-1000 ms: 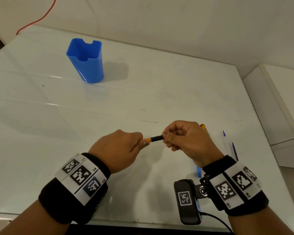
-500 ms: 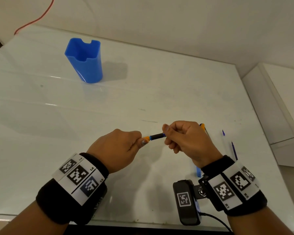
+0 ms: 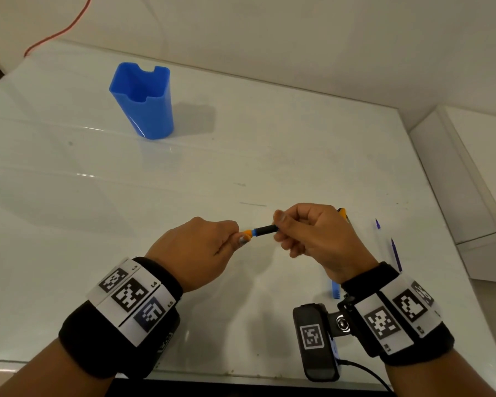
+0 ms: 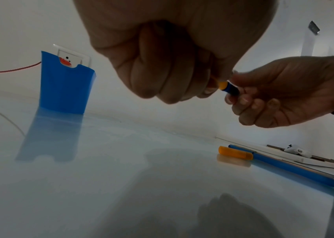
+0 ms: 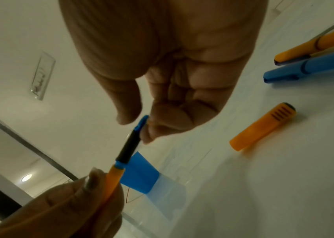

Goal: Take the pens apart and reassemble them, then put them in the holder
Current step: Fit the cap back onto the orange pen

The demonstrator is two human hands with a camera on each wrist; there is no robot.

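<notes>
Both hands hold one pen above the near middle of the white table (image 3: pixel 241 156). My left hand (image 3: pixel 201 250) grips the orange barrel (image 5: pixel 113 178) in its curled fingers. My right hand (image 3: pixel 307 230) pinches the black and blue front section (image 3: pixel 265 229) between thumb and fingertips. That section (image 5: pixel 130 145) sticks out of the barrel end. The blue holder (image 3: pixel 143 101) stands upright at the far left, with nothing showing inside it. A loose orange cap (image 5: pixel 263 125) lies on the table under my right hand.
A blue pen (image 5: pixel 312 67) and an orange pen (image 5: pixel 314 45) lie side by side to the right. Thin blue refills (image 3: pixel 395 253) lie near the right table edge. A red cable (image 3: pixel 58 30) runs along the far left wall. A white ledge (image 3: pixel 484 179) adjoins the table's right side.
My right hand has moved slightly right, and a little more of the black and blue section shows between the hands. The left hand has barely moved.
</notes>
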